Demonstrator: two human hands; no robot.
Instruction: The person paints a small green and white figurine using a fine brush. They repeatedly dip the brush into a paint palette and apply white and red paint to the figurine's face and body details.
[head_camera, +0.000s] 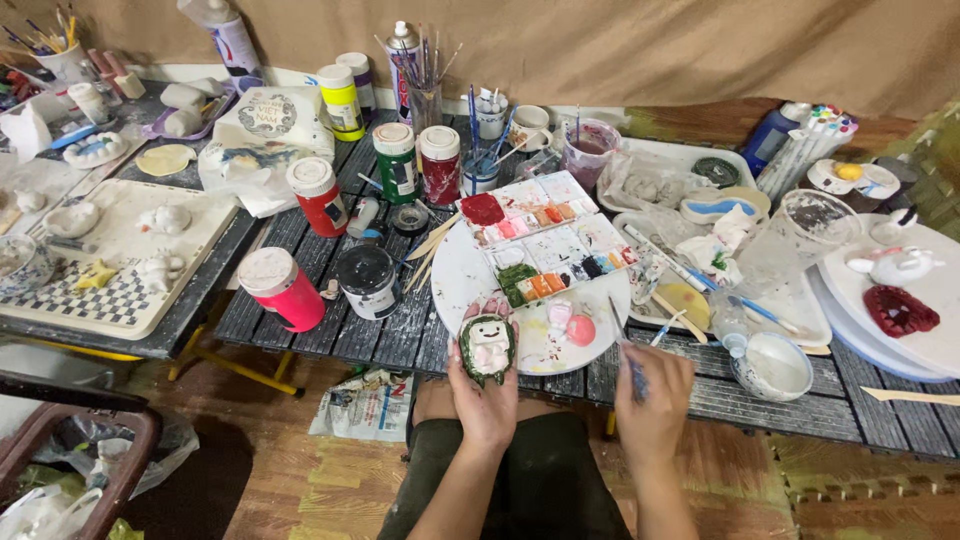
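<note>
My left hand (485, 400) holds a small clay figure (488, 345), green around the edge with a pale pink face and body, at the table's front edge. My right hand (652, 400) grips a thin paintbrush (625, 350) whose tip points up toward a round white plate (460, 275). On that plate lies a rectangular paint palette (545, 235) with red, orange, green and dark wells. Pink blobs of paint (580, 330) sit on the plate just right of the figure.
Paint jars stand left of the plate: a pink one (283, 288), a black one (367, 282), red (318, 196), green (397, 160). A white bowl (772, 366), a clear plastic cup (815, 225), trays with brushes and clay pieces lie to the right. A board with white figures (120, 250) lies at left.
</note>
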